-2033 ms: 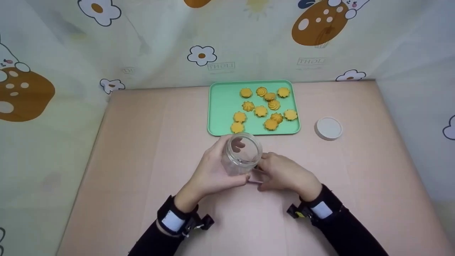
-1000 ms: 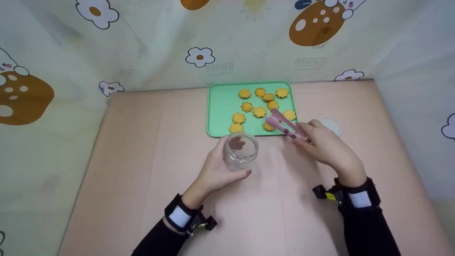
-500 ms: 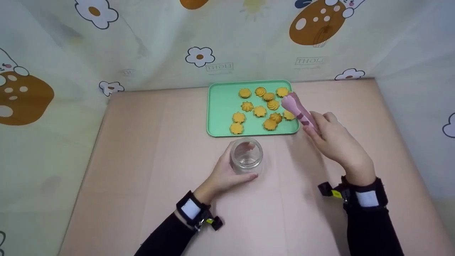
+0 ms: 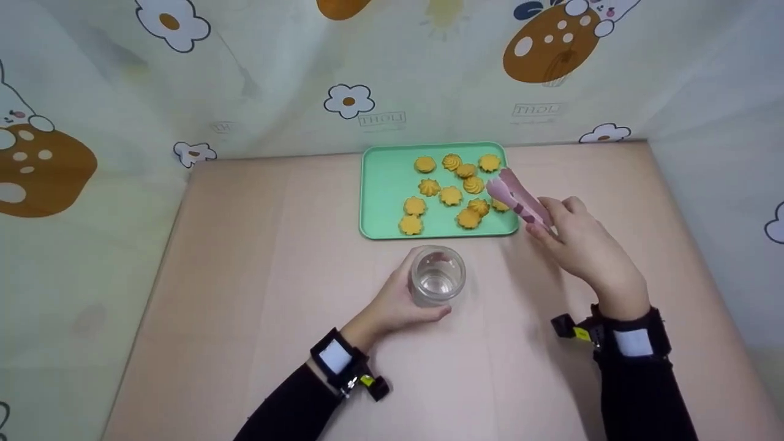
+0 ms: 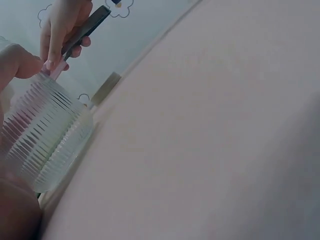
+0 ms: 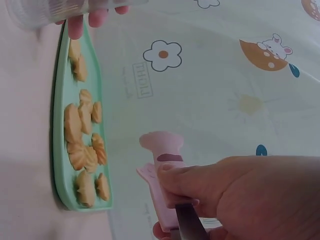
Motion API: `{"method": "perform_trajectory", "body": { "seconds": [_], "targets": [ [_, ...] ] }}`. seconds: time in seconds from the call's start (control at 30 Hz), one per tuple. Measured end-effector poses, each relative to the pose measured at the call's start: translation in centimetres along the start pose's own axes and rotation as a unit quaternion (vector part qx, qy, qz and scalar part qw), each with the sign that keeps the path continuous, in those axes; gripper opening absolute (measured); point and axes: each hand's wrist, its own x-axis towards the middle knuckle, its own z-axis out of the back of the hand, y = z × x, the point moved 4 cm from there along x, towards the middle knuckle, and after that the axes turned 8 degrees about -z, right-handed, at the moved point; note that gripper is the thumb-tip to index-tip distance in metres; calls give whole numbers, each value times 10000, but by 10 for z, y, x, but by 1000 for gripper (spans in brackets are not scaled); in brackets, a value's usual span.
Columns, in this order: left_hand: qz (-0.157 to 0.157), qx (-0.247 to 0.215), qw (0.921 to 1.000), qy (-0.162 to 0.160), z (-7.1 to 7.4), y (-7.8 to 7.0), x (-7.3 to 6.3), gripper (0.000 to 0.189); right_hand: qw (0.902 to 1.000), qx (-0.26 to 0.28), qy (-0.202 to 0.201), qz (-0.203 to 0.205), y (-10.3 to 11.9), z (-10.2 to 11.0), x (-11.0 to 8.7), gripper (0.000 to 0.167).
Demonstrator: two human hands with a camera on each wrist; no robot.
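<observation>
My left hand (image 4: 398, 300) grips a clear ribbed glass jar (image 5: 50, 135) by its side, the thumb along the near side. The jar's mouth faces up and nothing shows inside it. Pink tongs (image 4: 517, 199) with a dark metal handle part (image 6: 190, 222) are held in my right hand (image 4: 591, 257). Their tips stand a little apart, with nothing between them, over the right edge of the green tray (image 4: 386, 184). Several golden, swirled butter cookies (image 4: 451, 196) lie spread on that tray; the tongs partly cover one at its right edge.
Behind the pink-covered table (image 4: 233, 269) hangs a pale printed curtain (image 4: 275, 73), close to the tray's far edge. The jar stands in front of the tray's near rim. My right hand hides the place where a white lid lay.
My right hand has carried the tongs from beside the jar to the tray's right side. My left hand has shifted the jar right and nearer to me, its mouth now facing more upward.
</observation>
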Motion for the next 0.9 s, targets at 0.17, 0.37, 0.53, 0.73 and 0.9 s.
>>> {"method": "perform_trajectory", "body": {
  "seconds": [0.17,0.37,0.53,0.73,0.9],
  "targets": [
    [-157,91,9998,46,0,2,0,92,9992,-95,371,-110,2,8,10,66],
    [-174,124,9998,28,0,2,-1,93,9980,-147,606,-53,4,16,23,65],
    [-136,186,9997,51,0,2,1,92,9980,-172,605,-112,-3,15,27,65],
    [-176,227,9995,91,0,1,1,91,9976,-92,665,-139,-16,11,25,62],
    [-190,270,9994,83,1,2,0,90,9985,-60,494,-223,-23,9,27,59]
  ]
}}
